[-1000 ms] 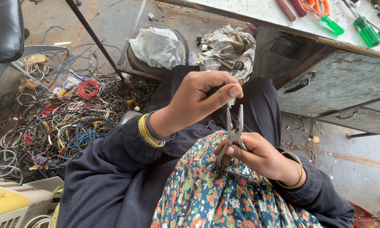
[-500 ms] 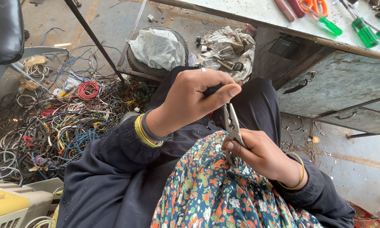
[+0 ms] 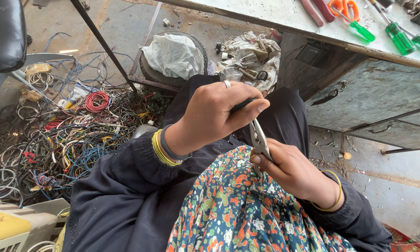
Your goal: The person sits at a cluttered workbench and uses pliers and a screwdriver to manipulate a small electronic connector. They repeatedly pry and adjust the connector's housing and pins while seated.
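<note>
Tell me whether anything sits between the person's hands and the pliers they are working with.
Nothing visible does. The left hand is closed around the dark handles of the pliers, and the right hand touches their metal jaws directly over the floral fabric. What the jaws grip, if anything, is hidden by the right fingers.

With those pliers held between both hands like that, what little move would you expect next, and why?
Probably a squeeze of the left hand on the pliers: it wraps the handles, while the right hand pinches at the metal tip over the floral fabric. Whatever is held there is hidden.
</note>
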